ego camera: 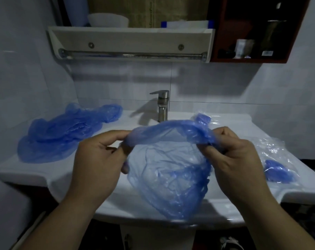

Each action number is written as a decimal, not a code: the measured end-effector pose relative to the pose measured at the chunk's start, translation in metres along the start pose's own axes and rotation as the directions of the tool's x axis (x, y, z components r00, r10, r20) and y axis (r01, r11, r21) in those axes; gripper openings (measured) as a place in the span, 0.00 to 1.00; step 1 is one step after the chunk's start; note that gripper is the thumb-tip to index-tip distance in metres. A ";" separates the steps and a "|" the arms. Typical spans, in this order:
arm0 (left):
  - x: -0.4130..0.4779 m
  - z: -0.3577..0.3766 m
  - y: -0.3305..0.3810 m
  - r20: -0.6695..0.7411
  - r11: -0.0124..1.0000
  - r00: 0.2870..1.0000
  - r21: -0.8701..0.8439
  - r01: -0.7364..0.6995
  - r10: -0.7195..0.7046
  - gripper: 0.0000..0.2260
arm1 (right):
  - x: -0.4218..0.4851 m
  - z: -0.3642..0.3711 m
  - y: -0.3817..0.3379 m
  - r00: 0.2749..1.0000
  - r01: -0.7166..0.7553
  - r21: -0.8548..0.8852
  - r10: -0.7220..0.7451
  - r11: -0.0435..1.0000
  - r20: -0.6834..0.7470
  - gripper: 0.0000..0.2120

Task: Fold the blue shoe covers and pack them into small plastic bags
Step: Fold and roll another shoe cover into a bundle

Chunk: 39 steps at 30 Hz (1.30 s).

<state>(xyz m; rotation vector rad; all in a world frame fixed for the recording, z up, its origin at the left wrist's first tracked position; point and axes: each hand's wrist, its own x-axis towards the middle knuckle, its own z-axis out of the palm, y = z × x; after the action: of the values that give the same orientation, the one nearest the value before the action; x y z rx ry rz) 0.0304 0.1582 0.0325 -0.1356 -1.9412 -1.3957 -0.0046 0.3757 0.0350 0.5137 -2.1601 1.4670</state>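
The blue shoe cover [167, 170] hangs above the sink [117, 210], its long axis running crosswise between the left hand [97, 159] and right hand [232, 156]. Each pinches one end of the rim with curled fingers. Neither hand is nearer, so folding likely brings end to end.

shoe cover [168, 170]: thin blue plastic film, translucent, crinkled (faint sheen)
pile of shoe covers [62, 132]: same wrinkled blue film
small plastic bags [274, 150]: clear, glossy
faucet [162, 105]: brushed metal
washbasin [35, 170]: smooth white, glossy
towel bar [131, 55]: shiny metal
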 end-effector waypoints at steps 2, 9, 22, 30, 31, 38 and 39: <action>-0.004 0.000 0.004 0.011 1.000 1.000 -0.012 -0.012 0.012 0.06 | -0.004 -0.004 -0.004 0.999 0.051 -0.052 -0.052 0.997 -0.013 0.08; -0.004 -0.001 -0.013 0.232 0.995 0.971 -0.088 -0.036 0.055 0.11 | -0.007 -0.011 0.013 0.999 -0.032 0.182 0.032 0.983 0.006 0.14; -0.018 -0.030 -0.044 0.836 0.854 0.548 0.275 -0.442 0.015 0.07 | -0.029 -0.026 0.057 0.731 0.188 -0.129 -0.051 0.974 0.680 0.17; -0.010 -0.026 -0.021 0.728 0.934 0.632 0.356 -0.017 -0.266 0.10 | -0.024 -0.036 0.037 0.719 0.054 -0.204 0.104 0.978 0.687 0.08; -0.010 -0.025 -0.021 0.692 0.923 0.650 0.384 0.038 -0.314 0.10 | -0.022 -0.035 0.036 0.746 0.034 -0.238 0.134 0.971 0.652 0.12; -0.010 -0.012 -0.033 0.467 0.792 0.716 0.578 0.197 -0.519 0.07 | -0.022 -0.021 0.036 0.817 -0.253 -0.386 0.410 0.887 0.406 0.14; -0.010 -0.011 -0.034 0.444 0.776 0.724 0.599 0.198 -0.528 0.06 | -0.022 -0.019 0.036 0.818 -0.266 -0.398 0.424 0.878 0.388 0.12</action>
<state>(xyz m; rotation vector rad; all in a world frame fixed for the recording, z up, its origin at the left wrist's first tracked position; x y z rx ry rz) 0.0275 0.1382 0.0016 0.1120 -2.9634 -1.0737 -0.0031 0.4070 0.0005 0.3847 -2.9518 1.1918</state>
